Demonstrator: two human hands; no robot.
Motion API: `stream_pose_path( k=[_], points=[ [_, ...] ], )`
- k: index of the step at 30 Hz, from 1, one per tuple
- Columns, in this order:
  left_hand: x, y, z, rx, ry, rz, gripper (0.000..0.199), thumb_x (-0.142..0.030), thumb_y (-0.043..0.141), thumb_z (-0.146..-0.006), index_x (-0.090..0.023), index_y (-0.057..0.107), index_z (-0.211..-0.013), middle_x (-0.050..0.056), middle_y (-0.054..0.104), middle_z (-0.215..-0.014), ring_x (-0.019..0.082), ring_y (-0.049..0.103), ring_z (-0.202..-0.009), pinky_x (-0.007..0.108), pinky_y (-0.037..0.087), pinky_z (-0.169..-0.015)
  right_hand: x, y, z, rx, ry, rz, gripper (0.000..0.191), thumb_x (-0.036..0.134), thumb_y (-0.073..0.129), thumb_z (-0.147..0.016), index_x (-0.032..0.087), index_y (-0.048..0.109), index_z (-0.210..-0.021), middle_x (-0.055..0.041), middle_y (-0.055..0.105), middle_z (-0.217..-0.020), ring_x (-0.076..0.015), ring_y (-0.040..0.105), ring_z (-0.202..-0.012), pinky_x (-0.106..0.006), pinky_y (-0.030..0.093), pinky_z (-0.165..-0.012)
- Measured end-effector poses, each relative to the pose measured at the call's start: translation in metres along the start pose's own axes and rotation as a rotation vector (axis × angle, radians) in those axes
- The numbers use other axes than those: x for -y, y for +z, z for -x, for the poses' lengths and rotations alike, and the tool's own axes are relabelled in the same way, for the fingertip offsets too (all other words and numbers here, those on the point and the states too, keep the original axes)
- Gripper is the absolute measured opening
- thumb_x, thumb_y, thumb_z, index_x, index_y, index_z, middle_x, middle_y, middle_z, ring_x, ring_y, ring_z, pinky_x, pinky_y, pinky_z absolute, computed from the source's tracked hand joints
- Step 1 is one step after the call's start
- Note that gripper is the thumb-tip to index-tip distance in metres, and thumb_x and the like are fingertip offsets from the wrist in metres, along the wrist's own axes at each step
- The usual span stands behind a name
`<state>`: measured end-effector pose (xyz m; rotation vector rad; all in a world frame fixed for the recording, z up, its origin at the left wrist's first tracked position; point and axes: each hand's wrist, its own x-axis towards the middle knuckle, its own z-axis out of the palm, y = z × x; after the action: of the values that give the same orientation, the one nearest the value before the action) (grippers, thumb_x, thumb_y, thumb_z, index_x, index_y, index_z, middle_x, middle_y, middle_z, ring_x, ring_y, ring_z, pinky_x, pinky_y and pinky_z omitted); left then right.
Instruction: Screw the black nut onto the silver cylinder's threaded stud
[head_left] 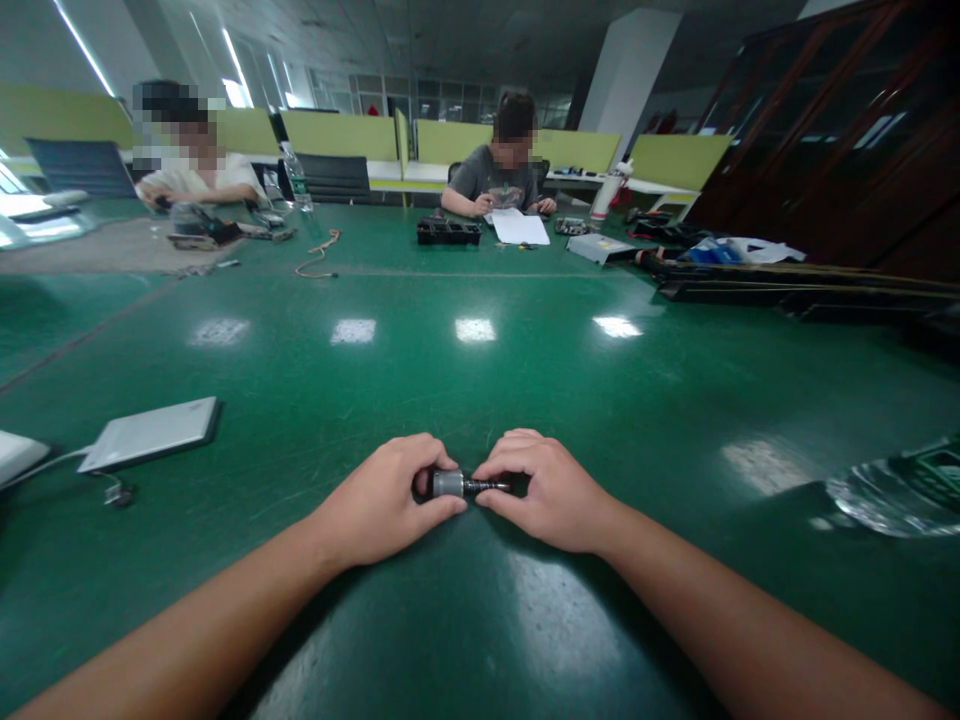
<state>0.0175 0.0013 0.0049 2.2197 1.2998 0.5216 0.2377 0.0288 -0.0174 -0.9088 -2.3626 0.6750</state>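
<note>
A small grey metal cylinder [448,483] with a thin dark ribbed shaft [480,486] lies crosswise low in the middle of the view, at the green table [420,380]. My left hand [390,495] is closed around the cylinder, with the thumb at its near side and the fingers at its far side. From the right, my right hand [551,490] pinches the shaft between thumb and fingers. The shaft's tip shows a little inside that grip. Both hands are close together, with a narrow gap between their fingertips.
At left lies a white flat box [154,435] with a cable. A clear plastic bottle [900,490] lies at right. Two people [502,170] sit across the table, near a black tray [448,232], paper [519,227] and a metal box [598,248]. Dark panels [750,282] lie back right.
</note>
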Motion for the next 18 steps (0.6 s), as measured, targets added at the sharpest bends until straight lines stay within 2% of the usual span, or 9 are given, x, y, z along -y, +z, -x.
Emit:
stream_pose_path(
  k=[18],
  points=[
    [0.004, 0.0012, 0.0001, -0.012, 0.04, 0.004, 0.018, -0.031, 0.072, -0.081, -0.018, 0.063, -0.09, -0.001, 0.058, -0.077, 0.016, 0.056, -0.072, 0.027, 0.04, -0.066, -0.0007, -0.002, 0.0006, -0.006, 0.008, 0.007, 0.01, 0.017, 0.074, -0.075, 0.02, 0.074, -0.085, -0.0015, 0.069, -0.075, -0.0172, 0.06, -0.076, -0.035, 0.041, -0.079]
  ],
)
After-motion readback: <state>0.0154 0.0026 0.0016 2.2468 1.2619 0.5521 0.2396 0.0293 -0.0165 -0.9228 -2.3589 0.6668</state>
